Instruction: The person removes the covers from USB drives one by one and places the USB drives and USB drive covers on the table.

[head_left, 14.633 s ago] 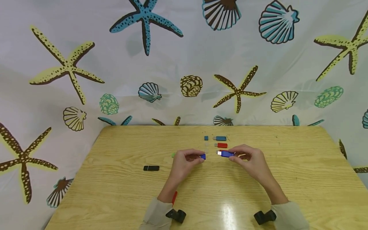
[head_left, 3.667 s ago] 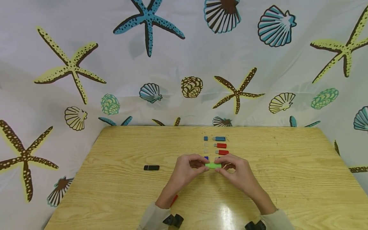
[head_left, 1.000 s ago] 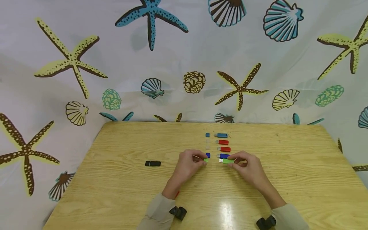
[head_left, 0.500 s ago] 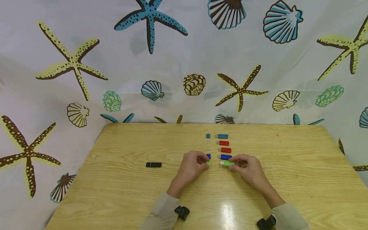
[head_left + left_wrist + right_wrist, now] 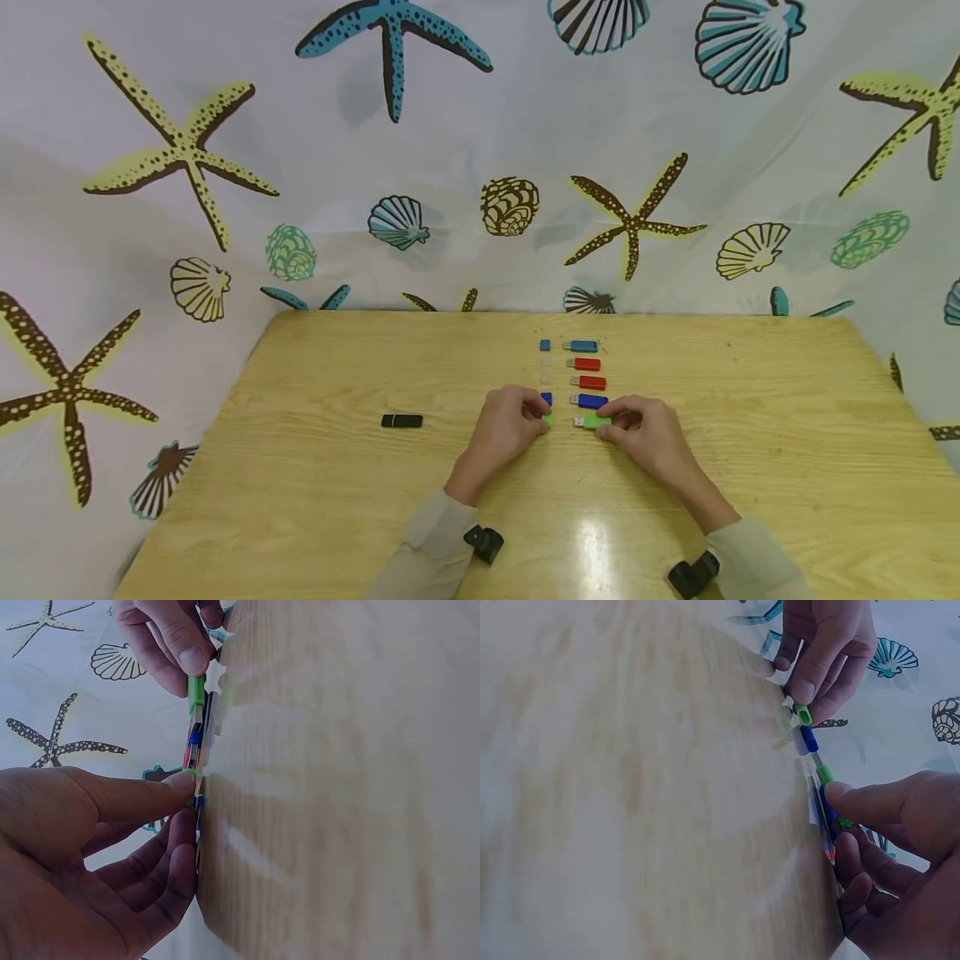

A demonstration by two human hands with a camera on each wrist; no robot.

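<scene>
My left hand pinches a small green cap between thumb and fingertips, low over the table, just nearer than a dark blue cap. Across a short gap, my right hand pinches the green USB flash drive by its body. Its bare metal plug points left toward the cap. Beyond it lies an uncapped dark blue USB drive. I cannot tell whether the green pieces touch the tabletop.
Farther back lie red drives and a light blue drive, all uncapped. Left of them are clear caps and a light blue cap. A black USB stick lies left on the wooden table. A printed cloth hangs behind.
Earlier the hands held the dark blue drive and its cap, now laid in the rows. The green stick, whole 3.7 seconds ago, is now parted into cap and drive.
</scene>
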